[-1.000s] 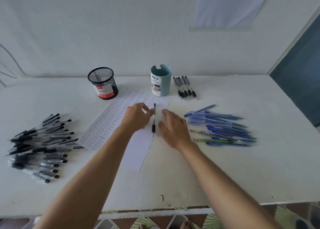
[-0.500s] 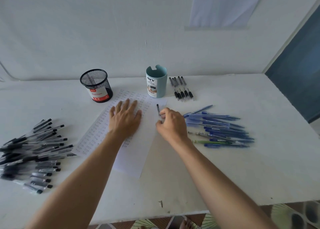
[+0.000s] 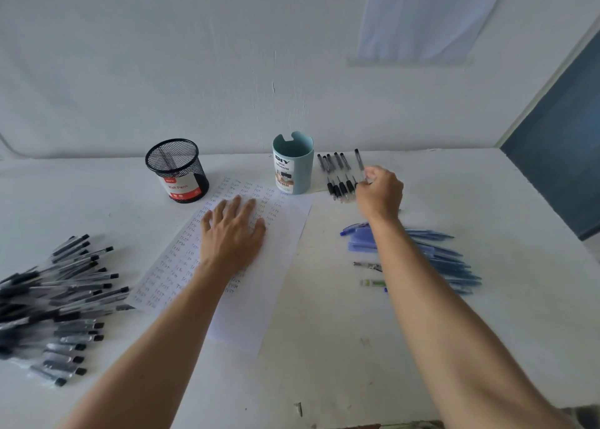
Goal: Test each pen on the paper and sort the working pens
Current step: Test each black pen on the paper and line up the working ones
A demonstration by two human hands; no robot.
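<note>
My left hand (image 3: 232, 234) lies flat with spread fingers on the white paper (image 3: 266, 279), which is covered with rows of small written test words. At the back of the table my right hand (image 3: 380, 192) pinches a clear black pen (image 3: 358, 160), its end pointing up and away, right beside a short row of black pens (image 3: 337, 177). A big heap of black pens (image 3: 55, 302) fills the left side. On the right, partly under my right forearm, lies a pile of blue pens (image 3: 444, 263).
A black mesh cup (image 3: 177, 170) and a teal desk organizer cup (image 3: 292, 162) stand at the back near the wall. A green pen (image 3: 371, 282) and a small metal-tipped pen (image 3: 367, 265) lie by the blue pile. The table's right edge runs along a dark blue panel.
My right hand has carried the black pen from the paper's edge to the row of black pens at the back right. My left hand went from holding the pen to resting flat on the paper.
</note>
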